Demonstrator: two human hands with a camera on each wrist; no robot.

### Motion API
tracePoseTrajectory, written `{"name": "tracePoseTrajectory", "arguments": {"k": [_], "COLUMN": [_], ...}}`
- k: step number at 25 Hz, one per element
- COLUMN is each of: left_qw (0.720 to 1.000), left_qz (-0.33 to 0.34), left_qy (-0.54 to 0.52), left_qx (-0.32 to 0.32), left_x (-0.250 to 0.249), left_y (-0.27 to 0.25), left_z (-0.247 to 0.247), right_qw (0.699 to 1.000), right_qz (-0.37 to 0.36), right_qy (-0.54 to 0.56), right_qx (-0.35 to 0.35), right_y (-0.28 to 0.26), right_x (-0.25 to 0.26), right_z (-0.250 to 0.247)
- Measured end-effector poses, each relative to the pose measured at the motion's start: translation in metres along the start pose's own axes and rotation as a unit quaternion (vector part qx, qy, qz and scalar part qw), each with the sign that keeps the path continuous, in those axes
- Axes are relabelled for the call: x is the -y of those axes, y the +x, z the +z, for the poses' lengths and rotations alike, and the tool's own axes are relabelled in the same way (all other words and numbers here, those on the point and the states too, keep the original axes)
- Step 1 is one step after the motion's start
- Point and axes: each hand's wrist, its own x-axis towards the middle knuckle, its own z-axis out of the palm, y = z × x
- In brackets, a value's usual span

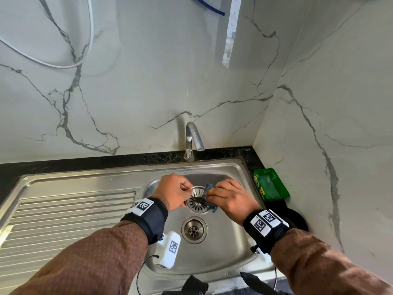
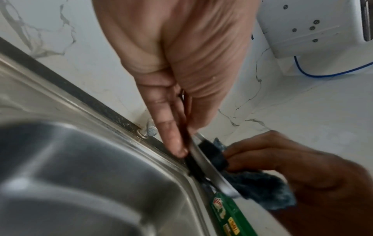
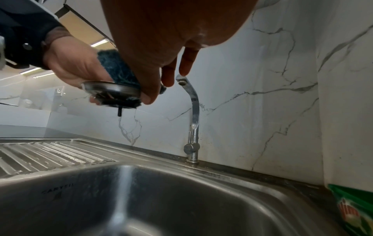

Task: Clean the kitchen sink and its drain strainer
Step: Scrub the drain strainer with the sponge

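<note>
The round metal drain strainer (image 1: 197, 200) is held in the air above the steel sink basin (image 1: 225, 250). My left hand (image 1: 176, 191) pinches its left rim, seen edge-on as the strainer (image 2: 203, 162) in the left wrist view. My right hand (image 1: 228, 195) grips a blue scrub pad (image 1: 209, 187) pressed against the strainer's right side. From the right wrist view the strainer (image 3: 112, 91) shows its underside with a short black stem, and the scrub pad (image 3: 117, 67) lies over its top. The open drain hole (image 1: 194, 229) sits below in the basin.
A chrome tap (image 1: 192, 141) stands at the back rim of the sink. The ribbed drainboard (image 1: 63, 211) stretches left. A green soap tub (image 1: 271, 184) sits on the dark counter at the right, beside the marble corner wall. A black round object (image 1: 297, 218) lies behind my right wrist.
</note>
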Motion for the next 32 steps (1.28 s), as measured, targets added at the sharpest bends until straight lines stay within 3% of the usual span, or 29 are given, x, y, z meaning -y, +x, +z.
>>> {"name": "tracePoseTrajectory", "arguments": {"k": [4, 7, 9, 15, 20, 22, 25, 28, 30, 32], "left_qw": [0.985, 0.964, 0.960, 0.954, 0.920, 0.913, 0.921, 0.950, 0.963, 0.962], "left_qz": [-0.044, -0.084, -0.096, -0.119, -0.143, -0.161, -0.173, -0.143, -0.113, -0.103], "left_qy": [-0.119, -0.195, -0.214, -0.249, -0.329, -0.346, -0.342, -0.278, -0.244, -0.243], "left_qx": [-0.118, -0.157, -0.155, -0.115, -0.158, -0.143, -0.063, -0.006, -0.021, -0.065], "left_x": [-0.009, -0.015, -0.015, -0.004, -0.010, -0.009, -0.005, -0.001, 0.001, 0.000], "left_y": [0.002, -0.006, -0.008, -0.008, -0.005, -0.005, -0.004, 0.000, 0.004, 0.004], "left_z": [0.010, 0.023, 0.028, 0.022, 0.041, 0.042, 0.033, 0.020, 0.013, 0.012], "right_qw": [0.994, 0.979, 0.977, 0.993, 0.980, 0.982, 0.995, 0.998, 0.998, 0.994], "right_qz": [0.089, 0.174, 0.183, 0.121, 0.189, 0.180, 0.100, 0.046, 0.049, 0.110], "right_qy": [0.034, 0.059, 0.069, 0.003, 0.043, 0.034, 0.008, 0.005, 0.003, 0.002], "right_qx": [-0.047, -0.093, -0.088, 0.007, -0.045, -0.048, -0.029, -0.035, -0.032, -0.021], "right_y": [0.004, 0.015, 0.013, -0.005, 0.002, 0.003, 0.000, 0.002, 0.003, 0.002], "right_x": [0.025, 0.050, 0.055, 0.010, 0.043, 0.041, 0.029, 0.018, 0.011, 0.014], "right_z": [0.006, 0.012, 0.015, 0.009, 0.017, 0.015, 0.005, -0.005, -0.004, 0.002]}}
